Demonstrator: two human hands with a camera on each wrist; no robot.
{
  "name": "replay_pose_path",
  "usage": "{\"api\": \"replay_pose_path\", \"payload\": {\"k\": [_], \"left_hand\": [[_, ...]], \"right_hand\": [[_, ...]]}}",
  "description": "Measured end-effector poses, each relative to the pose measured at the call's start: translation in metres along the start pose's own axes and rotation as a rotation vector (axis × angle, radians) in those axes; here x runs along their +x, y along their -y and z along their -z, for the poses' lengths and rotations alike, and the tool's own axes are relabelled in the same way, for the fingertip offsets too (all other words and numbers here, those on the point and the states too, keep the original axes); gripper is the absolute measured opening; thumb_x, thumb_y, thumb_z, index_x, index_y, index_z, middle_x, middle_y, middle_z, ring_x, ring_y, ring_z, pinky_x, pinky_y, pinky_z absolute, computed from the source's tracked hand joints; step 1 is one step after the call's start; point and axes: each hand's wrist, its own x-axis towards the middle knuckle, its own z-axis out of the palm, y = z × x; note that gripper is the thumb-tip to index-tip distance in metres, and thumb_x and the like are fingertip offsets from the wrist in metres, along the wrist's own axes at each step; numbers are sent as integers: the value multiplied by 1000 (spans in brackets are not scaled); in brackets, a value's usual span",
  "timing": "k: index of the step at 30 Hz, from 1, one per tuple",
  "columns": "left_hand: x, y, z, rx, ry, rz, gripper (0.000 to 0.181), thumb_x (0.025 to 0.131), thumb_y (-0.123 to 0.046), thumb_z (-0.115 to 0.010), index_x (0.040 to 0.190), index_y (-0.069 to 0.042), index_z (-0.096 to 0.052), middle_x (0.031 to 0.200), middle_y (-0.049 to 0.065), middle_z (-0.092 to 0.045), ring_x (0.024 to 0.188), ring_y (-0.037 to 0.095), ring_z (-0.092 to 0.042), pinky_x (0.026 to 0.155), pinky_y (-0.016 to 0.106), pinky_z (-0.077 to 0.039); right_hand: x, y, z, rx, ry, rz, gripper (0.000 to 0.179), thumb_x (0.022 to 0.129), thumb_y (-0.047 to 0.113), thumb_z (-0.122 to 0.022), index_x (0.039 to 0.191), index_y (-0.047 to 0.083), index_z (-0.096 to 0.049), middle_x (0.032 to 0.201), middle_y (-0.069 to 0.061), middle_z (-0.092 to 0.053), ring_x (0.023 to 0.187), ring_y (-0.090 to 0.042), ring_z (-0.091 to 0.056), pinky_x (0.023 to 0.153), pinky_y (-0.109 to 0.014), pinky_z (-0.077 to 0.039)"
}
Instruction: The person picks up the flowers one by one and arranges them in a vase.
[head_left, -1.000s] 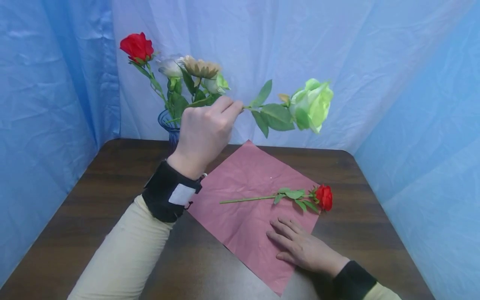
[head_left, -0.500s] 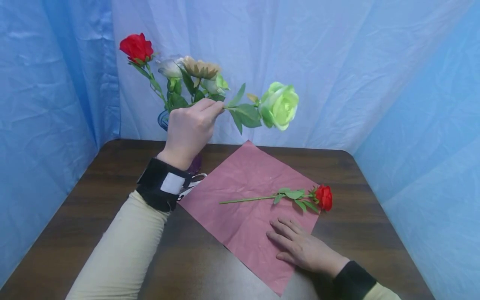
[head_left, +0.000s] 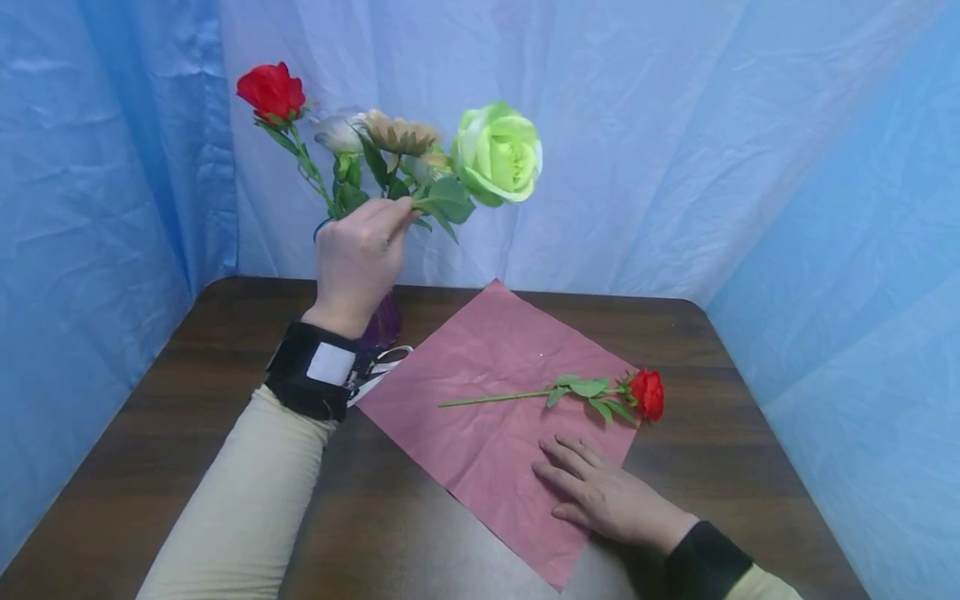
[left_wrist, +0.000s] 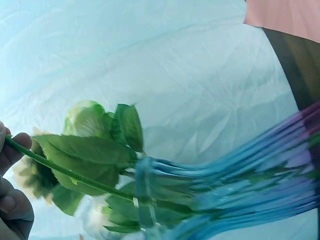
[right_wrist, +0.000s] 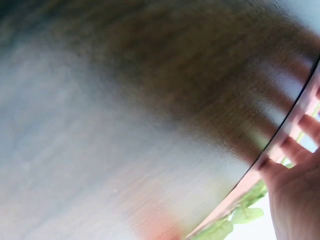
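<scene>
My left hand [head_left: 356, 262] pinches the stem [left_wrist: 75, 176] of a pale green rose [head_left: 498, 154], whose bloom leans to the right. In the left wrist view that stem slants to the mouth of a ribbed blue-purple glass vase [left_wrist: 235, 182], and its lower part overlaps the rim. Other flowers stand in the vase: a red rose [head_left: 272, 92], a beige flower [head_left: 402, 133] and a whitish bloom. My right hand [head_left: 611, 500] rests flat, fingers spread, on a square of pink paper [head_left: 487, 442]. Across this paper lies another red rose [head_left: 647, 395] with a green stem.
White-handled scissors [head_left: 390, 360] lie by the paper's left corner, partly behind my left wrist. The dark wooden table [head_left: 405, 533] ends at a back edge just behind the vase. Blue curtains [head_left: 847, 333] hang around its back and sides.
My left hand has moved left with the green rose, whose bloom has swung left and up to beside the vase flowers. My right hand, the paper and the lying red rose stay put.
</scene>
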Motion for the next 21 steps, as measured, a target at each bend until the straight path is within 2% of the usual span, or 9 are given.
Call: {"api": "replay_pose_path", "payload": {"k": [4, 10, 13, 21], "left_hand": [[-7, 8, -1, 0, 5, 42, 26, 104, -21, -61, 97, -1, -75, 94, 14, -76, 80, 31, -75, 59, 46, -57], [-17, 20, 2, 7, -7, 148, 25, 103, -20, -64, 98, 1, -77, 99, 15, -73, 85, 32, -73, 67, 47, -58], [-22, 25, 3, 27, -10, 182, 26, 103, -19, -64, 99, 3, -77, 97, 16, -70, 81, 33, -71, 67, 47, -57], [-33, 39, 9, 12, -30, 314, 24, 100, -15, -67, 98, 8, -76, 93, 21, -69, 80, 39, -69, 68, 52, -54]], "right_hand": [[0, -1, -1, -6, -15, 9, 66, 102, 56, -50, 159, 25, -37, 167, -8, -29, 153, -36, -26, 117, -56, -34], [0, -1, -2, -3, -24, 13, 66, 102, 56, -51, 159, 24, -39, 167, -9, -30, 153, -36, -26, 116, -56, -34], [0, -1, -2, -4, -33, 20, 66, 102, 56, -50, 159, 23, -39, 166, -9, -30, 153, -37, -27, 116, -56, -34], [-1, -1, -4, -10, -46, 32, 66, 103, 57, -48, 158, 23, -40, 166, -10, -31, 152, -37, -27, 116, -56, -34]]}}
